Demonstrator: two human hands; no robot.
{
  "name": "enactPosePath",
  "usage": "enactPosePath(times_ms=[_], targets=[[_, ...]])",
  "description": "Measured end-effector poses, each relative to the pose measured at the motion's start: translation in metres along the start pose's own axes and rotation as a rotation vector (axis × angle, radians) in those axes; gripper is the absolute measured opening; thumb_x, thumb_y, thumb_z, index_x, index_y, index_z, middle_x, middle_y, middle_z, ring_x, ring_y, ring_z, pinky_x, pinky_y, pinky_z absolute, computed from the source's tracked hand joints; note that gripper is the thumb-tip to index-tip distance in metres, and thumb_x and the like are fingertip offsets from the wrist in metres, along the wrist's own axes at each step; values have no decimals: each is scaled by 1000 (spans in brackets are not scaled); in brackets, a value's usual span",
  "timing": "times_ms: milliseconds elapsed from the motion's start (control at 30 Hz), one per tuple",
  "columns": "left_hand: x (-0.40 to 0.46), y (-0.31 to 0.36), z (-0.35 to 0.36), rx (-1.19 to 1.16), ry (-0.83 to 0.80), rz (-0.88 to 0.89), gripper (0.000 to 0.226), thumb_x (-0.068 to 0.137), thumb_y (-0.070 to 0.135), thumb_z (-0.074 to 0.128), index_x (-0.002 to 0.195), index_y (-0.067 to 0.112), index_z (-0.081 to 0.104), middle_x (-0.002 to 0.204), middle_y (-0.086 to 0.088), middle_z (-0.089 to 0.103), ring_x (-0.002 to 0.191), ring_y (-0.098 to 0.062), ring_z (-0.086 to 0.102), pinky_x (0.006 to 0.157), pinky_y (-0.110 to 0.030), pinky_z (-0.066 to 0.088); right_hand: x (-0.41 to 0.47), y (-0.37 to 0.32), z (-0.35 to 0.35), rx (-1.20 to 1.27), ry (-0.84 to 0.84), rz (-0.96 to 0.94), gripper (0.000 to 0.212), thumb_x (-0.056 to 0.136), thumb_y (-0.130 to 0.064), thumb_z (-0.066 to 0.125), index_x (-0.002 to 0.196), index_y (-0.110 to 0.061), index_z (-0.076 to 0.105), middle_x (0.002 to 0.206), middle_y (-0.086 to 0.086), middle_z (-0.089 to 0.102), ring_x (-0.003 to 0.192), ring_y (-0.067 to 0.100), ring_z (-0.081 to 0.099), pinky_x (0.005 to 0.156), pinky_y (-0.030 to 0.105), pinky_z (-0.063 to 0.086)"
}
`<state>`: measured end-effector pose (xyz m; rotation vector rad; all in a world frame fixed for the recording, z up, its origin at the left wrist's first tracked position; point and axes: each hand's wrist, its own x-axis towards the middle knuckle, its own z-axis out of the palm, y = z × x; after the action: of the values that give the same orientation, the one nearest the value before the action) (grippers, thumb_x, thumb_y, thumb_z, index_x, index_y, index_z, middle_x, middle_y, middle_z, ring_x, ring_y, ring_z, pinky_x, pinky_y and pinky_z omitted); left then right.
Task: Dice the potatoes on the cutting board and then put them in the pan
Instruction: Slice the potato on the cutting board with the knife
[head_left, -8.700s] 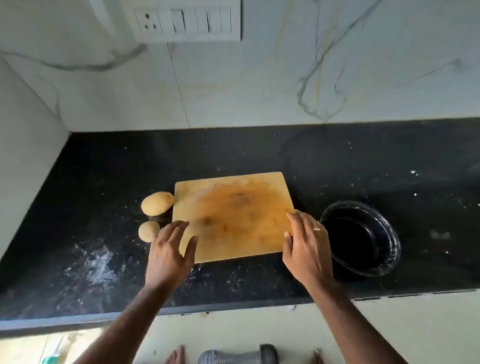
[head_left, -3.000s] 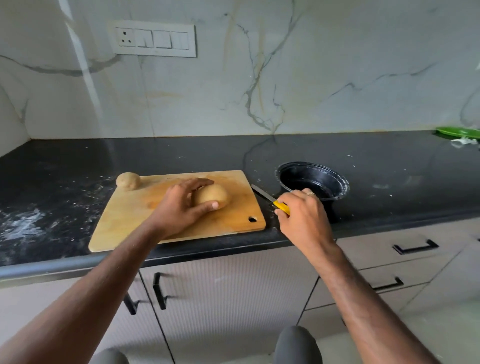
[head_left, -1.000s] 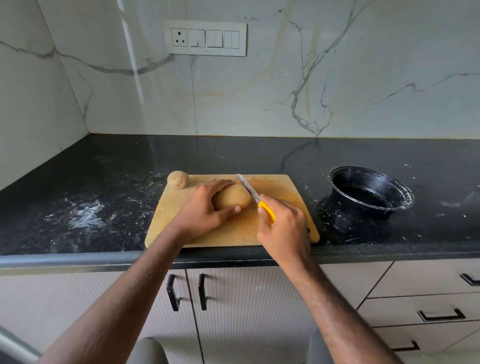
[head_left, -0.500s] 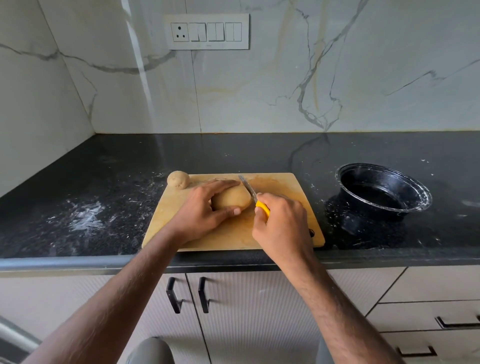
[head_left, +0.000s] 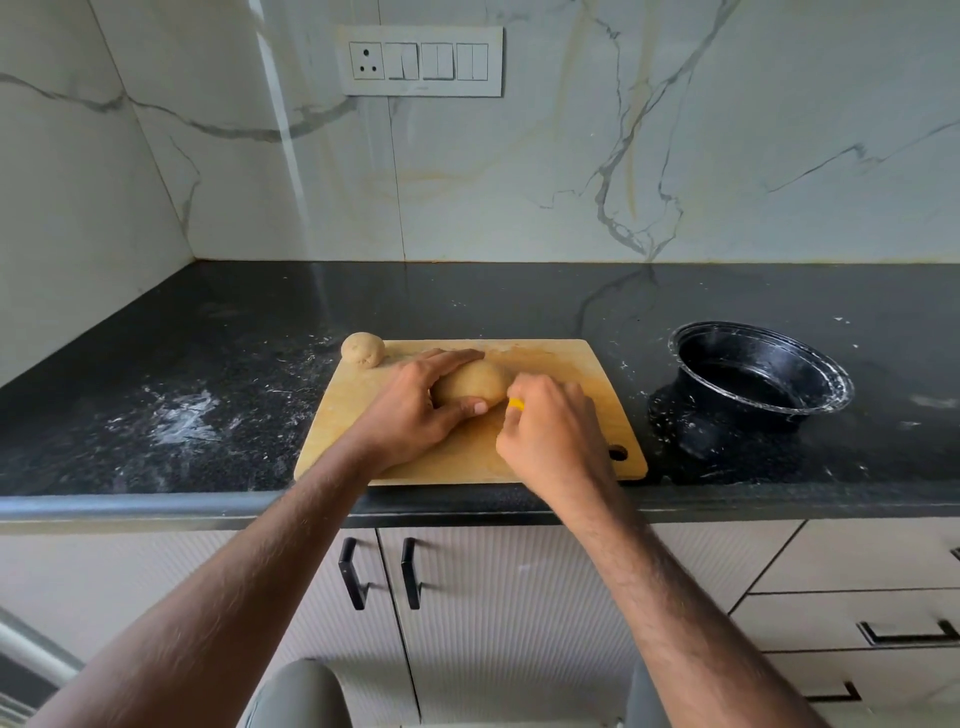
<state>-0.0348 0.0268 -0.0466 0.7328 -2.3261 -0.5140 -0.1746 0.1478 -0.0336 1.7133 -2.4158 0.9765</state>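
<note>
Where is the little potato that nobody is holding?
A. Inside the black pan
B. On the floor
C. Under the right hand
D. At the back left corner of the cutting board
D: the little potato sits at the back left corner of the cutting board, apart from both hands, while the left hand holds the big potato and the pan has no potato in it.
</note>
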Motion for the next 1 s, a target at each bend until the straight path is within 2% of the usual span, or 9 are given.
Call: enactPosePath(times_ms=[100,300,400,500,567,667,800,1000], targets=[[0,2,-3,3,1,-19,67,83,57,69,139,23,58,132,4,64,119,-12,60,101,-39,49,-14,-3,1,-29,-44,7,24,96,-17,53,119,-18,61,108,11,62,101,30,57,72,33,42],[-2,6,-3,-8,8,-22,66,82,51,72,138,18,59,129,2,66,116,-11,60,97,-28,46,-19,-5,-4,-61,-47,-5,29,97,-18,54,125,-19,58,109,11,60,101,29,56,73,32,43],[-2,4,-1,5,5,-43,65,86,49,73,141,21,56,135,2,62,122,-16,57,104,-37,45,-24,-2,-6,-78,-28,-33,29,94,-17,56,123,-18,60,105,12,62,97,30,58,70,31,42],[0,-1,3,17,22,-80,64,87,47,72,144,26,52,140,1,58,126,-21,54,107,-47,44,-28,4,-9,-97,-3,-48,27,93,-17,58,119,-18,62,99,11,65,92,30,61,68,34,49],[2,-4,4,12,50,-116,64,88,41,74,145,26,51,143,-1,56,128,-22,52,108,-47,44,-30,7,-9,-109,17,-61,24,92,-17,57,115,-18,63,95,11,66,88,31,62,66,34,50],[4,-10,4,-9,66,-128,64,88,38,74,145,27,50,144,-1,55,129,-22,51,108,-47,44,-27,9,-8,-141,45,-82,21,92,-18,58,112,-19,65,90,8,69,82,30,63,61,30,41],[4,-19,3,-76,58,-110,64,86,35,77,144,30,50,141,2,57,127,-18,52,107,-47,45,-18,13,-2,-141,92,-93,25,93,-23,60,116,-21,68,93,6,73,84,28,66,67,32,51],[5,-28,0,-203,53,-66,62,82,30,81,139,28,56,135,6,62,124,-12,56,108,-45,45,3,17,10,-112,166,-90,26,89,-22,62,113,-21,72,89,5,76,77,29,68,63,32,54]])
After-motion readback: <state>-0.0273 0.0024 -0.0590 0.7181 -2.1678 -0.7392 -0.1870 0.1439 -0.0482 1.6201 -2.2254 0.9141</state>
